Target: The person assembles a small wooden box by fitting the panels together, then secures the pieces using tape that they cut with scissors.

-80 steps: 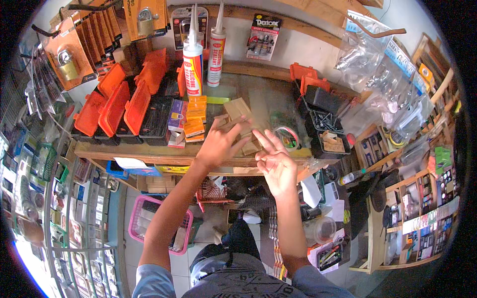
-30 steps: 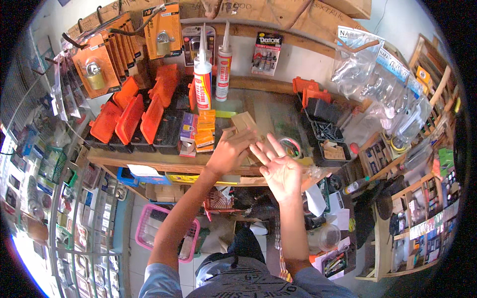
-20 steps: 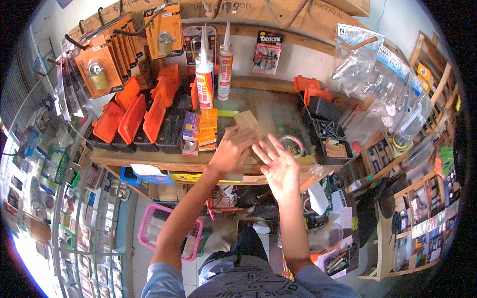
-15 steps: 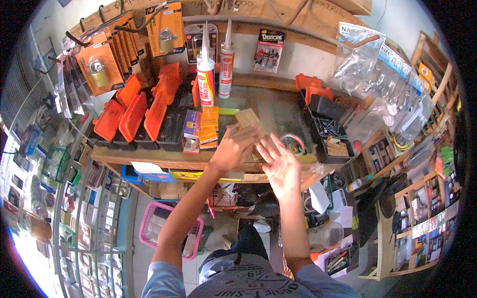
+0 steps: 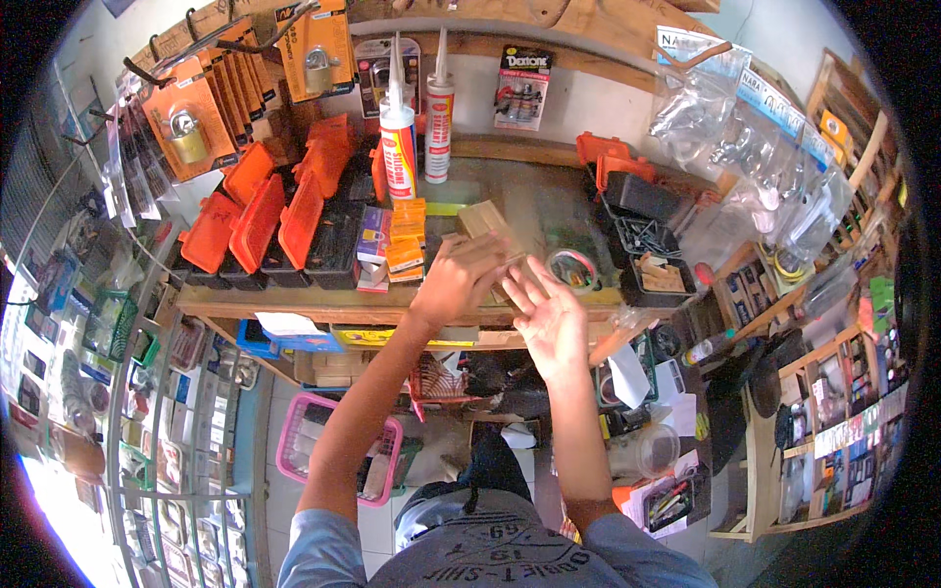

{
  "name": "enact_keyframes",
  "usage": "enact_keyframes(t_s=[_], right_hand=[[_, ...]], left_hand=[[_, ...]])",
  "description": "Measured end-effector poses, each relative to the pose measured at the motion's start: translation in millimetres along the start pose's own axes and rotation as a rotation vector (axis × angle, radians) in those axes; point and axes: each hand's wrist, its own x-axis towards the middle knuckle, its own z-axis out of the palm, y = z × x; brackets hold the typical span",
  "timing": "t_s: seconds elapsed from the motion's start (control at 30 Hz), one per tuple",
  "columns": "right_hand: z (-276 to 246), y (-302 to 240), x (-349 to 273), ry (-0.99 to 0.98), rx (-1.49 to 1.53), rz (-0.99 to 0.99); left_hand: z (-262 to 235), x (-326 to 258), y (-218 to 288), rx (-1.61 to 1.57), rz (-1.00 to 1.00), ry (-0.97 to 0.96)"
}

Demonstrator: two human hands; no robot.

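Observation:
My left hand (image 5: 467, 274) hovers over the front edge of a wooden, glass-topped counter (image 5: 461, 305), back up and fingers stretched out. My right hand (image 5: 552, 318) is beside it, palm turned up and fingers apart. The left fingertips meet or nearly meet the right fingers; contact is unclear. I see nothing held in either hand. Just behind the left hand lies a small brown cardboard box (image 5: 481, 219). Orange small boxes (image 5: 406, 238) are stacked to its left. A roll of tape (image 5: 571, 271) sits behind the right hand.
Black cases with orange lids (image 5: 259, 223) line the counter's left. Two sealant tubes (image 5: 398, 157) (image 5: 439, 132) stand at the back. Black bins of screws (image 5: 642, 235) are at right. Packaged padlocks (image 5: 186, 137) hang above left; a pink basket (image 5: 294, 461) sits below.
Both hands stay close together above the counter's edge, with the left fingers shifting slightly against or beside the right ones. The view has tilted a little; the objects on the counter have not moved.

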Motion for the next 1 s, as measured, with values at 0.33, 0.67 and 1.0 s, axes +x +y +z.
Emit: enact_keyframes(t_s=[0.33, 0.67, 1.0], right_hand=[[2.3, -7.7, 0.8, 0.116, -0.593, -0.376], [-0.6, -41.3, 65.3, -0.324, -1.687, -1.093], [-11.4, -41.0, 85.8, -0.409, -1.664, -1.177]], left_hand=[[0.3, 0.4, 0.5, -0.018, -0.013, 0.006], [5.5, -5.9, -7.2, 0.034, -0.062, -0.016], [5.6, -7.1, -7.8, 0.004, -0.138, -0.063]])
